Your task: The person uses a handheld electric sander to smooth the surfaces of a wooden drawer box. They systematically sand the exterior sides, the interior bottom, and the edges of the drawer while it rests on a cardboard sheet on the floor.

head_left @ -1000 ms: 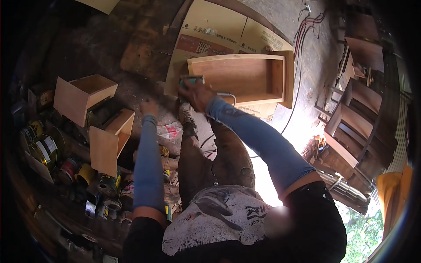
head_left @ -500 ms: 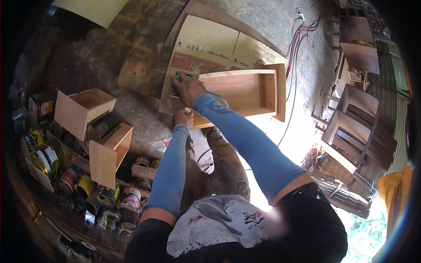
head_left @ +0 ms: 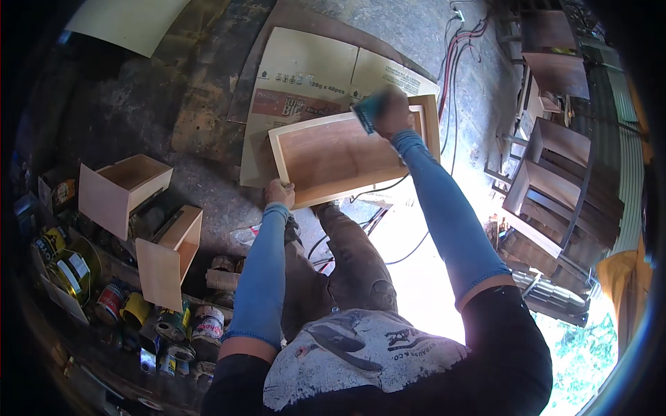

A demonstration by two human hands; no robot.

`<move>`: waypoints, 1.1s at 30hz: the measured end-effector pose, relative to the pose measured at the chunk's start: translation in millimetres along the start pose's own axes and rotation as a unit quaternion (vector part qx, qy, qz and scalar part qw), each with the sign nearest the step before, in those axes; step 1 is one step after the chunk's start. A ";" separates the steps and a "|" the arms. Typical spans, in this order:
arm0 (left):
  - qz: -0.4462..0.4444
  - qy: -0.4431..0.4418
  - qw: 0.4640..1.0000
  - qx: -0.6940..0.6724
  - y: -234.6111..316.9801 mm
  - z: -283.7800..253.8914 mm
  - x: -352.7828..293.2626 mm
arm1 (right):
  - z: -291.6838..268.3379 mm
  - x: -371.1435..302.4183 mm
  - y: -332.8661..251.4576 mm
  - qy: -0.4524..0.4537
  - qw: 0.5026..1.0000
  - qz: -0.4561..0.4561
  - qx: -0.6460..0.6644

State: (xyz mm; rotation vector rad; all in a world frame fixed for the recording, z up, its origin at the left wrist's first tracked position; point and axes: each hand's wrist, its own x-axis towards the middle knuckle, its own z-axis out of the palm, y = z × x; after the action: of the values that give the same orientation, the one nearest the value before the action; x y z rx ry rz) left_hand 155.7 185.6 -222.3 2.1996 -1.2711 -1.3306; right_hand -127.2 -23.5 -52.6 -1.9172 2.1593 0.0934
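A wooden drawer point(head_left: 340, 188) lies open side up over a flattened cardboard box point(head_left: 305, 59). My left hand point(head_left: 279, 193) is closed on the drawer's near left corner, its fingers curled over the edge. Blurred by motion, my right hand point(head_left: 393, 114) grips a teal hand-held sander point(head_left: 370, 113) above the far long side, near the right end. The sander is tilted, and the hand hides part of it. Whether it touches the rim I cannot tell. A dark cable passes by the drawer's near side.
Two more wooden drawers point(head_left: 132, 182) stand at the left, beside several paint cans point(head_left: 73, 267). Red and black cables point(head_left: 454, 52) run over the floor at the far right. Brown wooden furniture frames point(head_left: 555, 166) line the right side. A pale panel point(head_left: 128, 24) sits at the far left.
My right hand has swung with the sander from the drawer's left end toward its far right end. The drawer has turned slightly, its inside now more exposed. My left hand stays at the near left corner.
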 end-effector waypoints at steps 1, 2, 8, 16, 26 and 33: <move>0.000 0.000 1.000 -0.015 -9.2 5.5 1.2 | 5.7 -4.0 -5.1 0.011 1.000 0.010 0.003; -0.002 -0.014 1.000 -0.026 -7.8 5.6 0.2 | 16.7 -7.7 -16.9 -0.015 1.000 -0.018 -0.002; 0.016 -0.036 0.999 -0.028 -29.6 2.5 11.6 | 25.4 -39.5 -148.6 -0.103 0.988 -0.112 0.012; 0.012 -0.022 1.000 0.010 -38.6 14.1 15.5 | -7.9 0.7 4.6 -0.028 0.998 -0.010 -0.049; 0.032 -0.035 0.999 -0.019 -4.5 1.7 7.2 | 59.6 -21.2 -117.4 -0.019 0.999 0.027 0.030; 0.024 -0.032 0.999 0.037 -47.7 3.7 22.0 | 27.6 -30.9 -145.8 -0.065 0.996 -0.034 0.039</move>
State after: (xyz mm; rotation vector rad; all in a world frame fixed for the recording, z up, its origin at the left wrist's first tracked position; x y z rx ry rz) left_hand 182.8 196.5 -266.2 2.1757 -1.4090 -1.3656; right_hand 23.4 -6.8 -54.9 -1.8837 1.9820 0.1159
